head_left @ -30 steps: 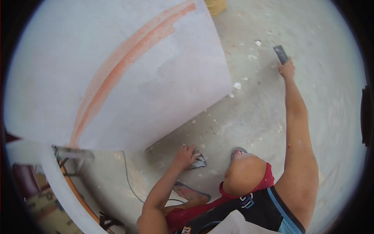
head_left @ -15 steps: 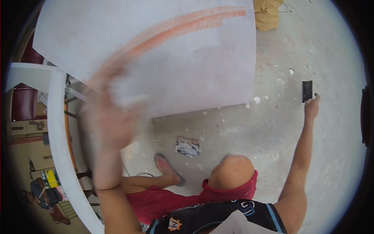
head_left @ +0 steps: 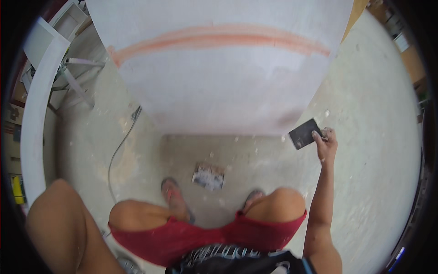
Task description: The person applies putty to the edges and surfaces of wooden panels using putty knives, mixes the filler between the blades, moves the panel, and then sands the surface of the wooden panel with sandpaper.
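In my right hand (head_left: 326, 139), a flat black rectangular piece (head_left: 303, 134) is pinched, thumb on its top face. Whether it is sandpaper or a spreader I cannot tell. My hand looks dusty with pale powder. The piece is near the lower right corner of a large whitish panel (head_left: 214, 96); contact with it does not show. Across the panel's upper part runs a curved orange-red band (head_left: 219, 40) with smeared edges. My left arm is bent at the lower left, and its hand is out of sight.
A stained paper scrap (head_left: 208, 176) lies on the floor between my feet. A grey cable (head_left: 117, 148) curves along the floor on the left. Beyond it are a curved white board (head_left: 37, 118) and a trestle stand (head_left: 75, 82). A brown box (head_left: 412, 64) sits far right.
My left hand, blurred over the panel before, has left the view. My right hand has come left, bringing the black piece nearer to the panel. My view has turned, so the panel appears squarer in front.
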A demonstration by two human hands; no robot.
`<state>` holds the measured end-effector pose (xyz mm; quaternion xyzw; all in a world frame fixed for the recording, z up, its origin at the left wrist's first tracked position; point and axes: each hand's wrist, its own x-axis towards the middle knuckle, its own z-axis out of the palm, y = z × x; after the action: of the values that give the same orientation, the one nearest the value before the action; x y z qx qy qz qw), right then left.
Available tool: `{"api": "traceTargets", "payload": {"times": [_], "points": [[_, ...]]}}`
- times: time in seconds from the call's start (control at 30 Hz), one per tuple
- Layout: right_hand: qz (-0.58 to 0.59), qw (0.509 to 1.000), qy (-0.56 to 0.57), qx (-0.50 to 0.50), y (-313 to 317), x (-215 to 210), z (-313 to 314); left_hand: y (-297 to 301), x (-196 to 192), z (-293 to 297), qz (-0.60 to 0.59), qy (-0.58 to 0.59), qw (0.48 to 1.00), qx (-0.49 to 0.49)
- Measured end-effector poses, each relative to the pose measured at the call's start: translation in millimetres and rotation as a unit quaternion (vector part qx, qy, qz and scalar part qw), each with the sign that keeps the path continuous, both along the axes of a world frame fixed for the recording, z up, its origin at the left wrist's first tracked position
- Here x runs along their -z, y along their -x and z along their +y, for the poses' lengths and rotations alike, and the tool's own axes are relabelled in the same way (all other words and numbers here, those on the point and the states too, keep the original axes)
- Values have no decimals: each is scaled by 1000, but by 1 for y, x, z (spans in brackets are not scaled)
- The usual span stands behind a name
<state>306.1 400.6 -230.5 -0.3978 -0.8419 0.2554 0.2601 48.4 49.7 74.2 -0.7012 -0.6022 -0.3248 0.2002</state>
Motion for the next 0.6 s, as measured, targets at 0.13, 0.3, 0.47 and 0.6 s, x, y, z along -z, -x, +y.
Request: {"api": "traceTargets", "payload": {"times": [0.13, 0.3, 0.47, 0.6], "points": [[248, 922, 295, 46, 46, -58, -13, 18, 25, -7, -33, -60, 997, 27], [247, 865, 393, -192, 133, -160, -85, 78, 39, 16, -196, -70, 978, 32], [178, 924, 301, -155, 259, -218, -172, 147, 107, 31, -493, 111, 862, -25], [277, 898, 289, -183, 289, -196, -224, 159, 149, 18, -708, 169, 683, 56]]}}
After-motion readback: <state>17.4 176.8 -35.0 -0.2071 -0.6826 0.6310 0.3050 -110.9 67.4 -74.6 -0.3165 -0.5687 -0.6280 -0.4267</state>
